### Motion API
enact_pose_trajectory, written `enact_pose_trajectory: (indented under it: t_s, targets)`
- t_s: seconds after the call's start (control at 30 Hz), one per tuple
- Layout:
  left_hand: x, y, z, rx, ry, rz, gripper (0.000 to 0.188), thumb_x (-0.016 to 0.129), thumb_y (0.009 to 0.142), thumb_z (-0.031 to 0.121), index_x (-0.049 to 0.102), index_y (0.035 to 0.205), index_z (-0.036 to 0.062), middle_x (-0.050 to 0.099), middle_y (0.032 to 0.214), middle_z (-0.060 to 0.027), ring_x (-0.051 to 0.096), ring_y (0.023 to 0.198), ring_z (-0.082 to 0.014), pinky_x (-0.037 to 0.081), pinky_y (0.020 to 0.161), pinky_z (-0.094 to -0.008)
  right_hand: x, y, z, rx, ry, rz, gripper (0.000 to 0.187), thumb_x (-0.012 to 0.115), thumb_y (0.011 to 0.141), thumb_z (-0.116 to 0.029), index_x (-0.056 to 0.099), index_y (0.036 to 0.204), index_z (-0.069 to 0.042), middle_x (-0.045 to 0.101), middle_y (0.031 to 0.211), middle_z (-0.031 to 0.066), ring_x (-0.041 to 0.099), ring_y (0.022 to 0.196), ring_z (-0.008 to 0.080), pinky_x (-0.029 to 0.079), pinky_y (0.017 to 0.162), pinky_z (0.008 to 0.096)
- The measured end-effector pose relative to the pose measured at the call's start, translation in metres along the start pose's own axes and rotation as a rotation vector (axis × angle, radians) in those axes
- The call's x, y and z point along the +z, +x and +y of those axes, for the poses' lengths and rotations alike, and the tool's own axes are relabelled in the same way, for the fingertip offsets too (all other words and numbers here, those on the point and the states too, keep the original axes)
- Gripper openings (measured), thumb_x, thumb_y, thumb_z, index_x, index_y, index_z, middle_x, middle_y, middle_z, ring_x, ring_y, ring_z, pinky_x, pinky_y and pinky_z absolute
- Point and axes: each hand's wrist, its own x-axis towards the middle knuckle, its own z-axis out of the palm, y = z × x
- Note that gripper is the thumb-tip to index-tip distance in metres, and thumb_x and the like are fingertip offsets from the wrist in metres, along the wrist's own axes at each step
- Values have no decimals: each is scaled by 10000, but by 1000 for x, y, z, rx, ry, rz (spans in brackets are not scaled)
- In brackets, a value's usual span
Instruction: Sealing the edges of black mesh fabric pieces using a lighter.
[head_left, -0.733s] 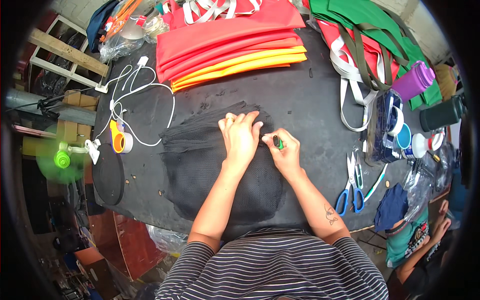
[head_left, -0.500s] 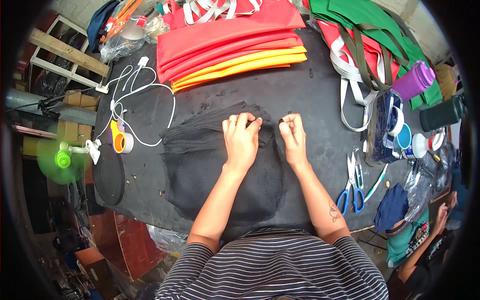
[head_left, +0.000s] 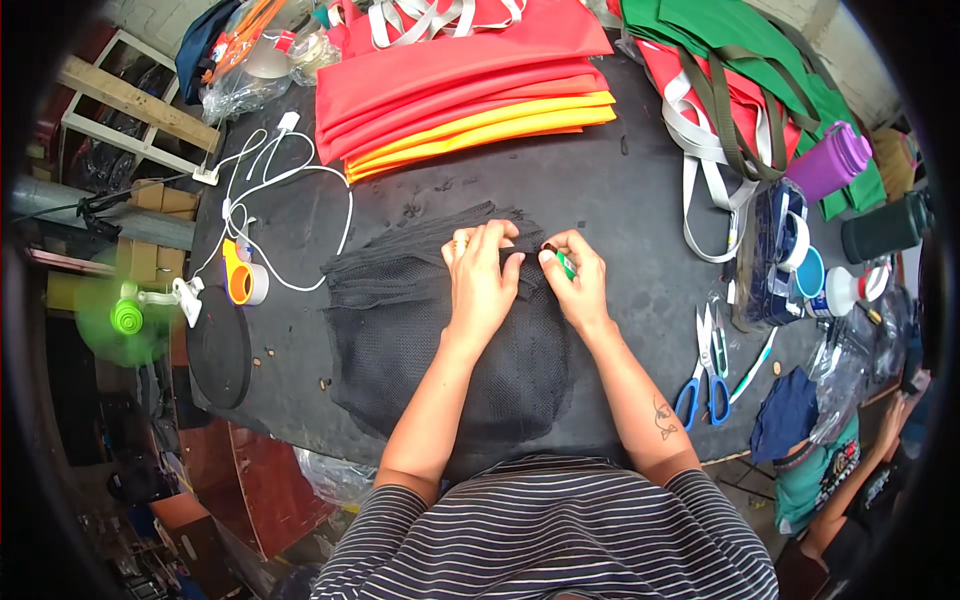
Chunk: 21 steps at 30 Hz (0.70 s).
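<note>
A stack of black mesh fabric pieces (head_left: pixel 440 350) lies on the dark table in front of me, its far edges gathered unevenly. My left hand (head_left: pixel 482 270) rests over the stack's upper part, thumb and fingers pinching a dark edge of the mesh. Close on its right, my right hand (head_left: pixel 578 280) is closed around a small green lighter (head_left: pixel 567 264), mostly hidden by the fingers. The lighter's dark end points toward the pinched edge, and I can make out no flame.
Folded red and yellow bags (head_left: pixel 470 100) are piled at the back. Blue-handled scissors (head_left: pixel 704 375) lie right, near a purple bottle (head_left: pixel 832 162). At left are a white cable (head_left: pixel 230 212), a tape dispenser (head_left: pixel 238 272) and a spinning green fan (head_left: pixel 127 317). Another person's arm (head_left: pixel 850 480) shows lower right.
My right hand has moved left and turned, closer to my left hand, and the green lighter now shows in it. The left thumb has shifted slightly; the mesh stack stays in place.
</note>
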Motion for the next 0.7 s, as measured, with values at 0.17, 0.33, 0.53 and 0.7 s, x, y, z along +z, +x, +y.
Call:
enact_pose_trajectory:
  t_s: [0.17, 0.33, 0.53, 0.7]
  targets:
    - [0, 2, -1, -82, -41, -7, 509, 755, 702, 19, 560, 1163, 111, 597, 848, -4, 548, 922, -223, 348, 883, -388, 0, 3, -3, 18, -105, 64, 338, 712, 758, -188, 492, 975, -52, 592, 752, 98, 614, 662, 231, 508, 647, 364]
    - [0, 3, -1, -92, -45, -15, 529, 760, 707, 24, 551, 1184, 115, 596, 836, -2, 549, 911, -215, 347, 883, -385, 1, 3, -13, -11, -254, 16, 329, 690, 747, -169, 473, 970, -62, 612, 768, 119, 647, 693, 295, 523, 653, 405]
    - [1, 4, -2, -90, -46, -6, 516, 762, 707, 27, 556, 1173, 113, 596, 828, -5, 553, 902, -214, 349, 883, -385, 0, 3, -14, -45, -252, 30, 319, 701, 771, -196, 477, 952, -59, 606, 753, 111, 643, 680, 289, 518, 637, 400]
    - [7, 6, -8, -62, -35, 8, 358, 749, 723, 38, 623, 1054, 92, 629, 832, -14, 563, 897, -211, 350, 895, -382, 2, 8, -10, -28, -179, 23, 326, 726, 783, -240, 486, 911, -59, 591, 726, 98, 623, 657, 265, 504, 621, 378]
